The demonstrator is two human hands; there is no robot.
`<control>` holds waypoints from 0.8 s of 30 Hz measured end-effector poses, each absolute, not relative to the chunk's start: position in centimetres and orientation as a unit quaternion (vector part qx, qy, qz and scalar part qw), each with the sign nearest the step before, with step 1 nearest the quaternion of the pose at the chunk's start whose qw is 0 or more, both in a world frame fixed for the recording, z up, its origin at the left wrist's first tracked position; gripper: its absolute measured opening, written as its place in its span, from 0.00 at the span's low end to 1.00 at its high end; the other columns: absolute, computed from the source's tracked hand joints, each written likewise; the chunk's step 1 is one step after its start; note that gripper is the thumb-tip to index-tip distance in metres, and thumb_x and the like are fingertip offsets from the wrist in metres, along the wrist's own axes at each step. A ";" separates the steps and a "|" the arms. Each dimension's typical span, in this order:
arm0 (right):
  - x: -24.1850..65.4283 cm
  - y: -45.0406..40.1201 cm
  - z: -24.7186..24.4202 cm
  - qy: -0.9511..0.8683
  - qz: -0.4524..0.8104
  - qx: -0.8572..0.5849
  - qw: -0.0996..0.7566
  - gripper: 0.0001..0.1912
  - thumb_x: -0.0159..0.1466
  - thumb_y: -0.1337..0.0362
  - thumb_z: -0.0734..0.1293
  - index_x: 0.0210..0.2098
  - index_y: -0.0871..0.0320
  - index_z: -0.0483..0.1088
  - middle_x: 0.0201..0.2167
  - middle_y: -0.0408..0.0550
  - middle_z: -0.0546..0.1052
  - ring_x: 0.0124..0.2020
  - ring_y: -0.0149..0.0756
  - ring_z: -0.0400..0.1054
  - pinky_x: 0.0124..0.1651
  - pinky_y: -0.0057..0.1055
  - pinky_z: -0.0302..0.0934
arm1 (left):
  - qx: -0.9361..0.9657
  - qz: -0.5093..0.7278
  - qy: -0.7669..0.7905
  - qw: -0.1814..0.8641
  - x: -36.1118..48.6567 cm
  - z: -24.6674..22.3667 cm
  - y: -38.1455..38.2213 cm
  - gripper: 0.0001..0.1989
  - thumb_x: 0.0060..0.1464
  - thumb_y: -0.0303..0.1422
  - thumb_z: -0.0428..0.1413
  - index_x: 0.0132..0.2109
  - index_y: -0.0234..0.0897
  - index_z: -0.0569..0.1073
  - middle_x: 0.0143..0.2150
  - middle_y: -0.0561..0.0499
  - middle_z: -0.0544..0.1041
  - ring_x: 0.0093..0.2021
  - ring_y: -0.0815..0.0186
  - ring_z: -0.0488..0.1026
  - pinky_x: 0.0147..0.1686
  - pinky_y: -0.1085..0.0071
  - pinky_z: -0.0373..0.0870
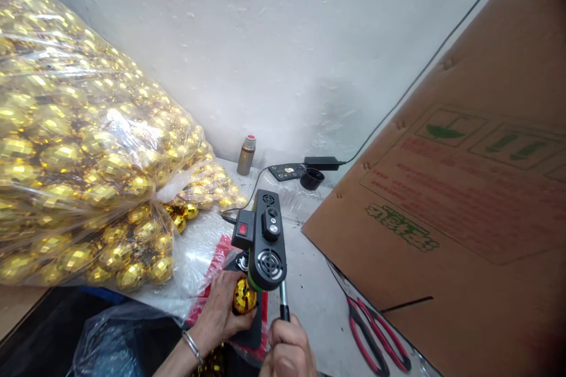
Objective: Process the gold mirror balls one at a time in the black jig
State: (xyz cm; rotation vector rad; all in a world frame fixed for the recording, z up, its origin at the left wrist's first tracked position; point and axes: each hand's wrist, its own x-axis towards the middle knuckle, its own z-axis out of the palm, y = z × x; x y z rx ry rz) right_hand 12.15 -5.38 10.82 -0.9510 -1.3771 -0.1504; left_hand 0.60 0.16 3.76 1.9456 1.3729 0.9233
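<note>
A small black bench press machine [267, 241] with round vents and a red switch stands on the table. My left hand [220, 305], a silver bangle at its wrist, pinches a gold faceted ball [244, 296] beneath the front end of the machine's head. Part of the machine's dark base [253, 333] shows under the ball. At the machine's right side, my right hand [288, 349] is wrapped around the black grip of a metal lever [283, 300]. The far side of the ball's top is hidden by the machine head.
A clear bag of gold balls [88, 159] fills the left. Large cardboard box [464, 188] leans in from the right, with red-handled scissors [375, 336] beside it. Behind stand a metal flask [246, 155], a black cup [312, 179], a power adapter [322, 163] and a dark flat strip [285, 172].
</note>
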 end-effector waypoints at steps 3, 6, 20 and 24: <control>12.0 -5.0 10.9 -0.610 -0.096 -0.417 0.667 0.19 0.73 0.70 0.54 0.25 0.55 0.59 0.20 0.37 0.64 0.19 0.26 0.56 0.27 0.27 0.55 | 0.730 0.342 0.520 0.284 0.7 3.7 0.2 0.19 0.45 0.31 0.63 0.47 0.39 0.73 0.43 0.45 0.76 0.45 0.51 0.72 0.46 0.55 0.70; 11.6 -4.4 10.9 -0.599 -0.103 -0.411 0.679 0.19 0.73 0.71 0.53 0.24 0.55 0.57 0.20 0.37 0.62 0.19 0.25 0.55 0.25 0.27 0.51 | 0.729 0.339 0.524 0.281 0.8 3.7 0.1 0.19 0.44 0.31 0.63 0.46 0.38 0.73 0.43 0.45 0.76 0.44 0.51 0.72 0.46 0.55 0.70; 11.2 -4.8 9.5 -0.561 -0.108 -0.420 0.705 0.19 0.73 0.68 0.55 0.24 0.55 0.59 0.22 0.37 0.65 0.21 0.27 0.59 0.40 0.33 0.65 | 0.726 0.350 0.521 0.282 0.8 3.7 0.3 0.20 0.44 0.32 0.64 0.47 0.38 0.74 0.43 0.44 0.77 0.45 0.49 0.73 0.47 0.52 0.70; 10.9 -4.0 8.6 -0.584 -0.137 -0.394 0.696 0.21 0.73 0.67 0.55 0.23 0.56 0.58 0.23 0.38 0.67 0.22 0.26 0.61 0.35 0.29 0.64 | 0.722 0.348 0.523 0.290 0.8 3.4 0.3 0.21 0.43 0.32 0.64 0.48 0.36 0.74 0.44 0.42 0.77 0.46 0.48 0.73 0.47 0.51 0.71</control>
